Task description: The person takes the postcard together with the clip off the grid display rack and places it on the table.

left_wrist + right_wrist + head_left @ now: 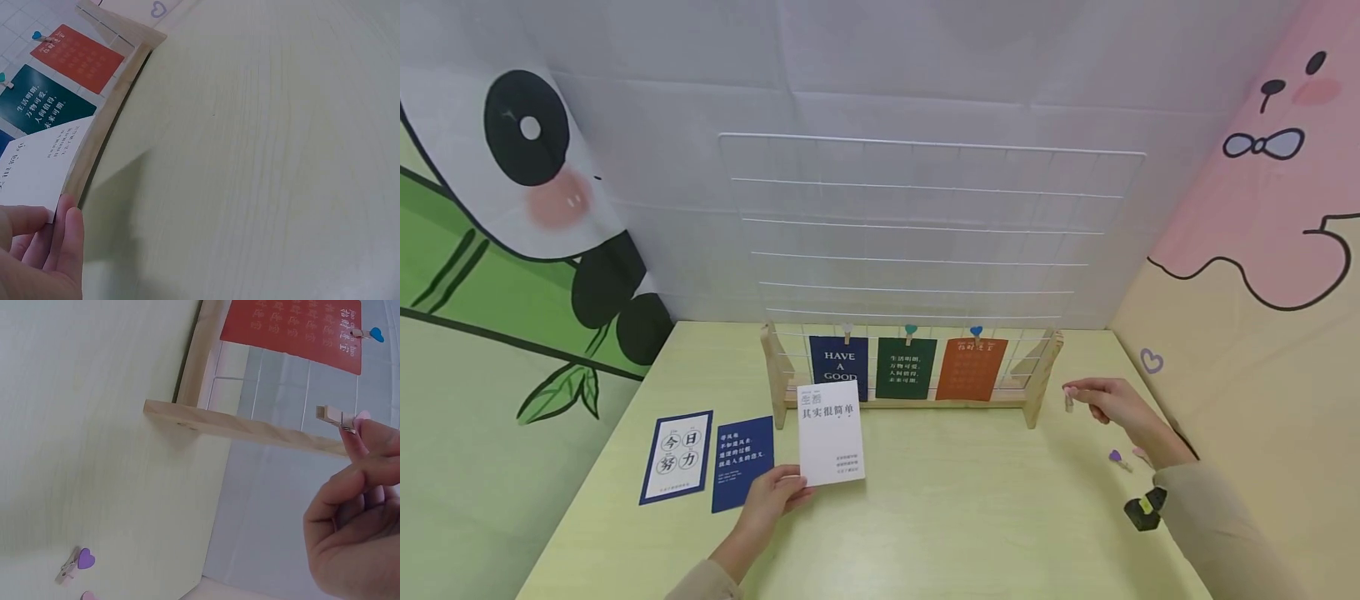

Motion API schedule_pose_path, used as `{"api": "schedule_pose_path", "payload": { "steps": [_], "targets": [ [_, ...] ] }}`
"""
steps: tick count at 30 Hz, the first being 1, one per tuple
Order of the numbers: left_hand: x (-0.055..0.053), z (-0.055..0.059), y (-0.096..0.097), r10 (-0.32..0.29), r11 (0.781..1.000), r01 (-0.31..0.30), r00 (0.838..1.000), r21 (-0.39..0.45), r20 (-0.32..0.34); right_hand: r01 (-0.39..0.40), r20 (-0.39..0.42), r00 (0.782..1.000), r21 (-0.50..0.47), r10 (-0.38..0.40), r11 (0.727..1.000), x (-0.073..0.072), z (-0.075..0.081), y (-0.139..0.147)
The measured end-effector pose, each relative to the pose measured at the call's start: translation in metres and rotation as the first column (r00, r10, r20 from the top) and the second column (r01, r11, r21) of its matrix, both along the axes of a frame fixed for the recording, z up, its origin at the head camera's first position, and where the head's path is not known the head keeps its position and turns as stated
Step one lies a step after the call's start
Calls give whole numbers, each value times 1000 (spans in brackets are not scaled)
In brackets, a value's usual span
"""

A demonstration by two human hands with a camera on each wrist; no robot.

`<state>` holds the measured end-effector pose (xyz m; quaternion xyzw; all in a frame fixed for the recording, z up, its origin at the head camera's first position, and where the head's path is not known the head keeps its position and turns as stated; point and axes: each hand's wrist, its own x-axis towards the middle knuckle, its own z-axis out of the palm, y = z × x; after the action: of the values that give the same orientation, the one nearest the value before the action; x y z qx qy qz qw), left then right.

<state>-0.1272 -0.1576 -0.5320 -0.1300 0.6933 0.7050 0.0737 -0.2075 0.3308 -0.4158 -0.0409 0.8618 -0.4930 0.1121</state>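
My left hand [771, 495] pinches a white card [831, 433] with dark printed characters by its lower left corner. The card is held up in front of the rack and overlaps the blue card [839, 357] in the head view. My right hand [1112, 407] pinches a small wooden clothespin [335, 416] with a pink heart, out to the right of the rack. A green card [906, 368] and an orange card [972, 369] hang on the white wire grid rack [917, 192], each under a heart-topped clothespin.
Two more cards lie on the table's left: a white one with a blue border [676, 457] and a dark blue one [743, 462]. At the right lie a purple-heart clothespin [1119, 459] and a pink one [1142, 455]. The rack's wooden base [1033, 379] stands at the back.
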Motion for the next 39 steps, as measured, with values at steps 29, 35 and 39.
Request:
{"api": "schedule_pose_path", "payload": {
  "steps": [29,35,39],
  "targets": [
    [3,-26,-23,50,999,-50,994,-5,102,74,93,992,143,-88,987,8,-71,35],
    [4,-29,-24,46,999,-43,991,-28,122,100,116,986,179,-122,979,10,-88,40],
    [4,-29,-26,48,998,-43,991,-45,126,104,117,985,188,-128,977,11,-97,44]
  ]
}}
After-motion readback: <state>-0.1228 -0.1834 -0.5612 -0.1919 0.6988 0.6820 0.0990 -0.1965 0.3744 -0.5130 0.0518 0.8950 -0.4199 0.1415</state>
